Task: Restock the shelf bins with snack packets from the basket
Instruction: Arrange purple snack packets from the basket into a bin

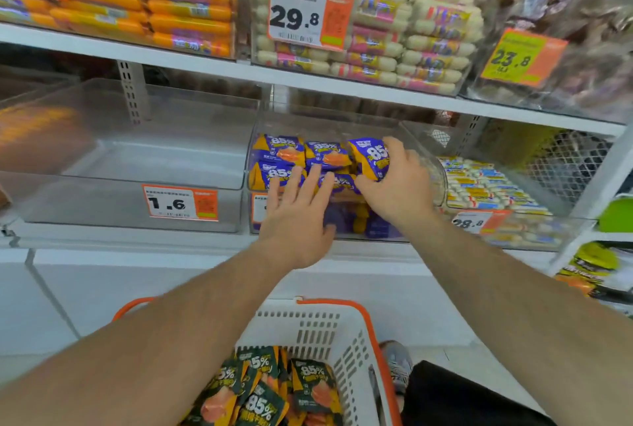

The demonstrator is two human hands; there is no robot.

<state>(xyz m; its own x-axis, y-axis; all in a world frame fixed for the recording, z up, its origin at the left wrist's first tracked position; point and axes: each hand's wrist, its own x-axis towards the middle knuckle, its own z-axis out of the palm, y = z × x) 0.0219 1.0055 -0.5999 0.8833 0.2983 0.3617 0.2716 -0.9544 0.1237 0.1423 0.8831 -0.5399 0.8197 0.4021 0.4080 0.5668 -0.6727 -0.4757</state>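
A clear middle bin (pixel 421 151) on the lower shelf holds several purple-and-orange "85%" snack packets (pixel 284 151). My left hand (pixel 298 216) lies flat with straight fingers touching the front packets in that bin. My right hand (pixel 397 186) grips one purple packet (pixel 371 157) at the bin's right side, above the others. Below, a white basket (pixel 329 326) with orange handles holds several dark green "85%" packets (pixel 263 391).
A clear bin (pixel 137 165) with a 1.6 price tag stands to the left. To the right, another bin (pixel 496 192) holds white sausage sticks. The upper shelf carries orange sausages (pixel 154 8) and white ones (pixel 411 35). A dark trouser leg (pixel 462 398) is beside the basket.
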